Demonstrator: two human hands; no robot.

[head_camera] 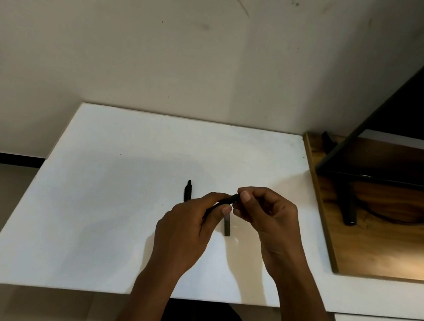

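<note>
A white tabletop (85, 224) fills the lower half of the view, its near edge at 6 o'clock. Both forearms enter from that edge. The left hand (184, 227) has its fingers curled round the lower end of a slim black pen (233, 198), with the thumb laid along the barrel. The right hand (266, 215), at 3 o'clock from the left, pinches the pen's upper end between thumb and curled fingertips. The pen is matte black and tilted, its upper end toward 2 o'clock, and it is held clear above the tabletop near its centre. Below the hands, a short black stick-shaped piece (227, 227) lies flat on the surface, pointing to 12 o'clock. A second black pen (187, 192) lies at 10 o'clock from the hands, also pointing to 12 o'clock, apart from them. At 3 o'clock a wooden board (383, 254) lies on the tabletop and carries a dark metal frame (344, 152). A scuffed pale wall (167, 43) stands behind, at 12 o'clock.
</note>
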